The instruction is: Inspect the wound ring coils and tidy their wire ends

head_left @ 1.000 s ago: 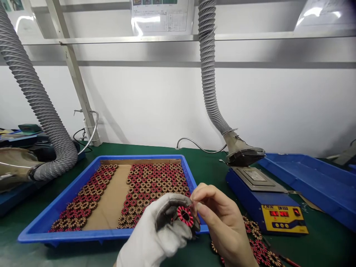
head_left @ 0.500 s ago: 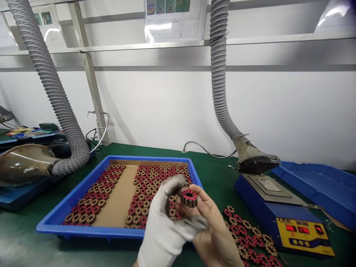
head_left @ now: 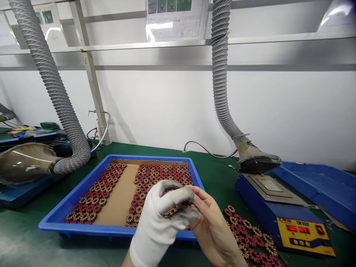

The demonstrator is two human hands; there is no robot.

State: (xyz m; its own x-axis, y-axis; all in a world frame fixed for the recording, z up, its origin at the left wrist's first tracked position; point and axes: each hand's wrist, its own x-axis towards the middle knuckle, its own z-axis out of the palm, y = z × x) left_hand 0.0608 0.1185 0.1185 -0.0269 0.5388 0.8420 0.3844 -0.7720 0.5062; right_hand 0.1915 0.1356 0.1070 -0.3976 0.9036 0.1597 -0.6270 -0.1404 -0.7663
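My left hand point(head_left: 160, 213), in a white glove with greyed fingertips, is closed round a small motor stator point(head_left: 189, 203). Only a dark sliver of the stator shows between the fingers. My bare right hand point(head_left: 213, 226) meets it from the right, its thumb and fingers pinched at the same piece. Both hands are held over the front right part of a blue tray point(head_left: 91, 230). Rows of like stators point(head_left: 155, 174), with red or tan tops, lie on cardboard in that tray, in a left and a right block.
Loose stators point(head_left: 250, 241) lie on the green table to the right. Beside them stands a blue heating unit point(head_left: 278, 218) with red digits, under a fume hood point(head_left: 257, 157). Another blue tray point(head_left: 319, 185) is behind it. A second hood point(head_left: 26, 163) hangs at left.
My gloved left fingers have closed over the stator, which showed its red top before. My right fingers have stayed at it, and the stator is now mostly covered.
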